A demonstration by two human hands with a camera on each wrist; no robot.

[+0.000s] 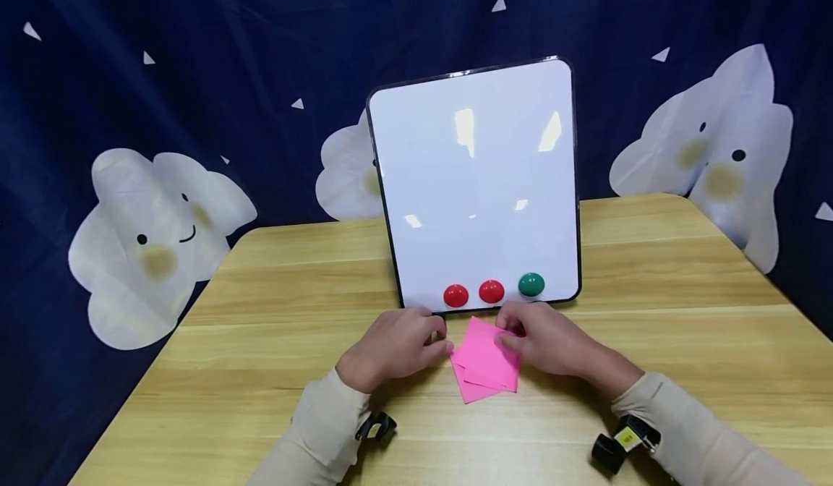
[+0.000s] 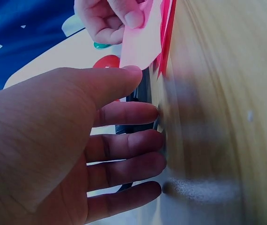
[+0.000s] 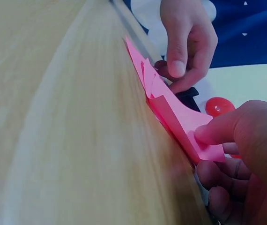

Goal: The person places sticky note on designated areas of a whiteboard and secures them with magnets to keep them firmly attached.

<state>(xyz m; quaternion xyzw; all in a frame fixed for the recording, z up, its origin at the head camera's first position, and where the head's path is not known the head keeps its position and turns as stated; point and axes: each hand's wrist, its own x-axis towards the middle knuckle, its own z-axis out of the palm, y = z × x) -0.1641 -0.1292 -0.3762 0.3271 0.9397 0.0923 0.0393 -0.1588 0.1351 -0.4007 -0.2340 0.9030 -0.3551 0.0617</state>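
We judge the small stack of thin pink paper notes (image 1: 484,372), on the wooden table (image 1: 260,341) near the whiteboard (image 1: 478,182), light and floppy: right hand (image 1: 553,341) pinches the top sheet's right edge, left hand (image 1: 390,345) rests fingertips beside its left corner.

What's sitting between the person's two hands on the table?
A small stack of pink paper notes lies between the left hand and right hand, clearest in the head view.

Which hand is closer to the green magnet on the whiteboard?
Right. The right hand, pinching the top pink paper, lies just below the green magnet. The left hand is further left, below the red magnets.
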